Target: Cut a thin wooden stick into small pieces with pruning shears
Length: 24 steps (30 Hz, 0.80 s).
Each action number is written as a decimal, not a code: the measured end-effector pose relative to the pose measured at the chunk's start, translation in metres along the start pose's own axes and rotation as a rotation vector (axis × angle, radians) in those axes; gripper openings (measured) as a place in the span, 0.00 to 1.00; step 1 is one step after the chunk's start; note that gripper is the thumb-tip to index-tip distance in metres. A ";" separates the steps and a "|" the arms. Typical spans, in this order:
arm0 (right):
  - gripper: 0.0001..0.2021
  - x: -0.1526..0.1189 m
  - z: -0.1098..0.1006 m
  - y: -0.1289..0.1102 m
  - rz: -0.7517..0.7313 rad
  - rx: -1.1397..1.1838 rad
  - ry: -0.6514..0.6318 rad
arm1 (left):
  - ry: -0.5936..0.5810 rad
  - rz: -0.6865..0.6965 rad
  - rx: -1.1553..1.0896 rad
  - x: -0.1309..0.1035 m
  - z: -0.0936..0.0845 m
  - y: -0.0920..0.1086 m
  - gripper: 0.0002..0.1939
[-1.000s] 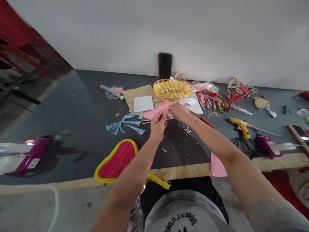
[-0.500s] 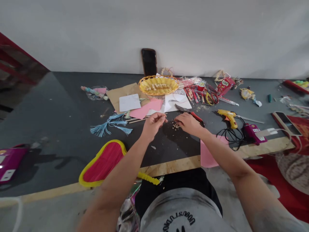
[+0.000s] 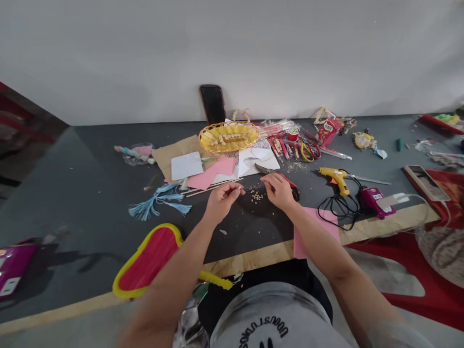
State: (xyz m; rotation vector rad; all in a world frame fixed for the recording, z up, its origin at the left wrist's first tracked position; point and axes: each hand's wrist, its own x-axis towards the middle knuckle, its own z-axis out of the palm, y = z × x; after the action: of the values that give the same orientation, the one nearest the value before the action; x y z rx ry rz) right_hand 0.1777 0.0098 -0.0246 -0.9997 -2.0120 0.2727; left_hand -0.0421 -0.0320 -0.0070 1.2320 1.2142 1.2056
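My left hand [image 3: 224,199] is closed in a pinch above the dark table, a tiny pale speck showing at its fingertips; what it grips is too small to name. To its right, my right hand [image 3: 278,190] has its thumb and fingers drawn together, and anything between them is hidden. Several small pale pieces [image 3: 257,196] lie scattered on the table between the hands. Just behind my right hand rest cutters with red handles [image 3: 290,183] and a dark blade. Thin wooden sticks [image 3: 213,187] lie behind my left hand.
A yellow basket [image 3: 228,145] with pale pieces stands at the back, near a phone [image 3: 212,104] against the wall. Blue tassels [image 3: 157,203] and a red paddle with yellow edging [image 3: 150,258] lie left. Rightward are pink paper [image 3: 331,224] and a yellow glue gun [image 3: 335,179].
My right hand has lifted away from the small pale pieces, which show more fully. My left hand keeps its pinch. The whole view has shifted slightly.
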 end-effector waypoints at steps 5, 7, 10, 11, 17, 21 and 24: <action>0.12 -0.004 0.005 -0.009 -0.080 0.032 -0.052 | 0.005 0.077 0.064 0.000 -0.002 -0.004 0.13; 0.12 -0.005 0.005 -0.011 -0.082 0.031 -0.064 | 0.013 0.082 0.078 0.000 -0.002 -0.004 0.12; 0.13 -0.003 0.002 -0.009 -0.018 -0.007 -0.048 | 0.035 0.082 0.071 -0.001 -0.001 -0.003 0.13; 0.14 -0.002 0.000 -0.006 0.016 -0.028 -0.039 | 0.041 0.087 0.073 -0.001 -0.001 -0.003 0.14; 0.11 0.003 -0.027 0.015 0.158 -0.185 -0.112 | 0.052 0.091 0.168 -0.001 -0.001 0.000 0.19; 0.06 -0.006 -0.045 0.029 0.232 -0.279 -0.246 | 0.042 0.089 0.240 -0.003 0.001 0.002 0.21; 0.06 -0.011 -0.048 0.033 0.276 -0.308 -0.334 | 0.026 0.130 0.274 -0.003 0.002 0.000 0.22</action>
State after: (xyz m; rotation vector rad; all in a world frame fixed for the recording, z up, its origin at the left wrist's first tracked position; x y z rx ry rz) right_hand 0.2367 0.0152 -0.0188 -1.5139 -2.2586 0.2984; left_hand -0.0400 -0.0350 -0.0068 1.5208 1.3690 1.1785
